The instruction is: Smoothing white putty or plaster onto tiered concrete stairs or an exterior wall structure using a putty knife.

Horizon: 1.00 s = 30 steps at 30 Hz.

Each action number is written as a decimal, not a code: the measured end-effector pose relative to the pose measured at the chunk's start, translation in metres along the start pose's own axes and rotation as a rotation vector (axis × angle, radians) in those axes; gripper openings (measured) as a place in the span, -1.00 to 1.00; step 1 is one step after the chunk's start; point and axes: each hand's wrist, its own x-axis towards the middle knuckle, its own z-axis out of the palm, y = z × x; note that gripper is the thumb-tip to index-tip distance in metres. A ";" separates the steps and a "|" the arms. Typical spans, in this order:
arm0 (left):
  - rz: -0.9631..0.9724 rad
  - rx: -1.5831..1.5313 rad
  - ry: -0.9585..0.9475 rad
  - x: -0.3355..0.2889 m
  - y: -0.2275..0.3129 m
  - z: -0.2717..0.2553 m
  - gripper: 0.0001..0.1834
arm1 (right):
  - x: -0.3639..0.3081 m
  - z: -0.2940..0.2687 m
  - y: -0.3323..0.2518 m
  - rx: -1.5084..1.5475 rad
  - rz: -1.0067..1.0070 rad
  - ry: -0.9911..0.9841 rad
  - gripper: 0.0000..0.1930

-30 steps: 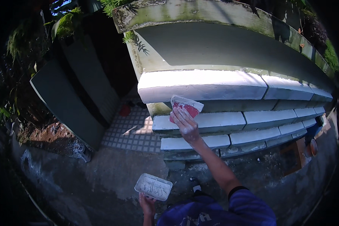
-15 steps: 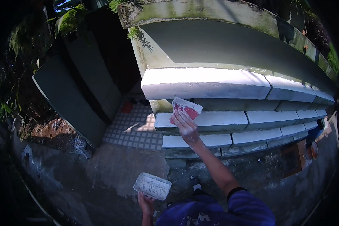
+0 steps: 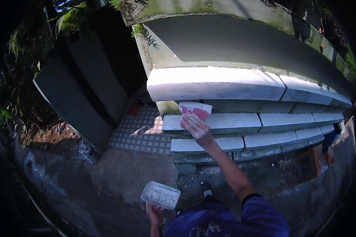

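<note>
Right grip point(image 3: 198, 129) pinches a red scraper point(image 3: 201, 113) beneath a white ledge point(image 3: 217, 90) beside tiled floor point(image 3: 136, 141), left grip point(image 3: 155, 214) clasping a tray point(image 3: 176, 200).

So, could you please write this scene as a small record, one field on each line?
Left hand: holds the pale tray
Tray contents: white paste, uneven surface
Right hand: holds the red spreader, fingers over its face
Spreader position: white-smeared edge by the upper ledge's lower front; contact unclear
Lower ledges: two rows, white tops
Ground: grey concrete, patterned tiles beyond
Light: bright sun on upper ledge's top
</note>
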 end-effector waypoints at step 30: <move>-0.042 0.035 0.005 0.006 0.000 0.016 -0.28 | 0.016 -0.048 -0.002 0.122 -0.034 0.007 -0.70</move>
